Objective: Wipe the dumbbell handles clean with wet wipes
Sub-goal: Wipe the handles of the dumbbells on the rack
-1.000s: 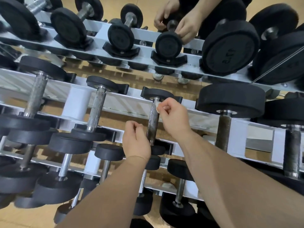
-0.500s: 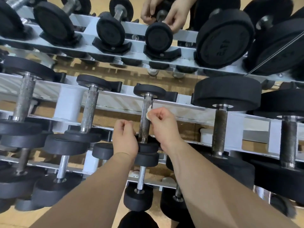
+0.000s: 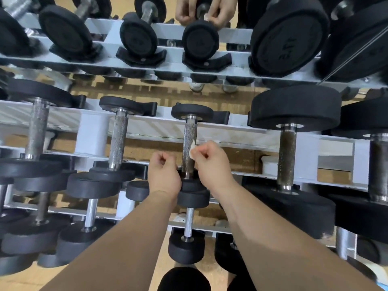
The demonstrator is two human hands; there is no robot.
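A small black dumbbell lies on the middle shelf of the rack, its knurled steel handle [image 3: 189, 141] running away from me. My right hand [image 3: 212, 162] pinches a small white wet wipe [image 3: 192, 148] against the right side of that handle, about halfway along. My left hand [image 3: 164, 175] sits just left of the handle's near end with its fingers curled; I cannot see anything in it. The near weight head [image 3: 192, 185] is partly hidden behind both hands.
The white rack [image 3: 147, 127] holds several more dumbbells on three shelves, with a much larger one [image 3: 287, 143] to the right. Across the rack another person's hands [image 3: 201, 11] work on a top-shelf dumbbell [image 3: 200, 42]. Wooden floor shows below.
My right hand with the wipe has slid down the handle from its far end toward the middle. My left hand has stayed beside the near end.
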